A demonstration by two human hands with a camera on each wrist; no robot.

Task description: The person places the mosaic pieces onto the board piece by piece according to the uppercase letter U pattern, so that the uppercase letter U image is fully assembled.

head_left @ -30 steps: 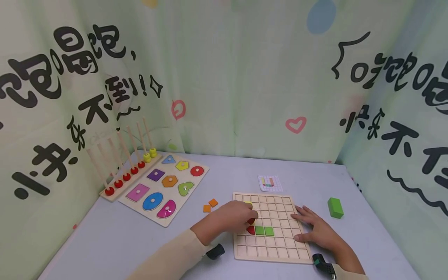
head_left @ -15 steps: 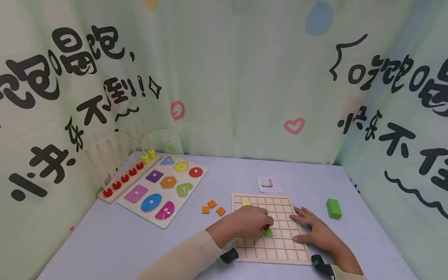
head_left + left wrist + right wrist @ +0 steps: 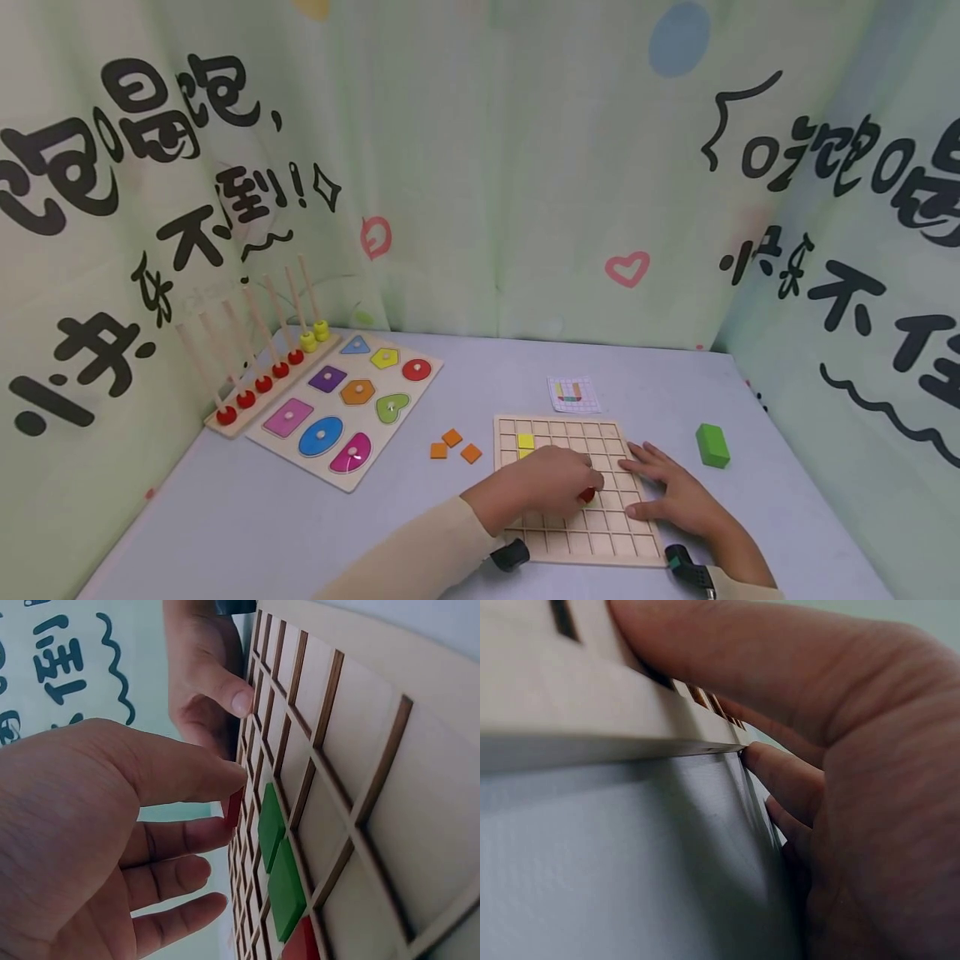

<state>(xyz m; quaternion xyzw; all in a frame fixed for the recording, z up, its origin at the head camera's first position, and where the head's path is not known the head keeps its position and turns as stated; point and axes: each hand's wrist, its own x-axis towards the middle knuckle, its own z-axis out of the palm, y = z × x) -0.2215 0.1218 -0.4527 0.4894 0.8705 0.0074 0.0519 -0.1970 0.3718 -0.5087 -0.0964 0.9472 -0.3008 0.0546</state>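
My left hand pinches a small red tile between thumb and index finger, the other fingers spread loosely. It is close over the wooden grid board, beside two green square tiles lying in the grid. Another red tile follows them at the bottom of the left wrist view. In the head view my left hand hides this row. Yellow tiles lie farther up at the board's left. My right hand rests on the board's right edge, thumb on top and fingers along the side.
Three orange square tiles lie left of the board. A pattern card is behind it, and a green block stands to the right. A shape puzzle and a bead rack with upright pegs occupy the table's left.
My left hand has moved right across the board with the red tile, uncovering a third orange tile and the yellow tiles, and covering the green ones. My right hand stays at the edge.
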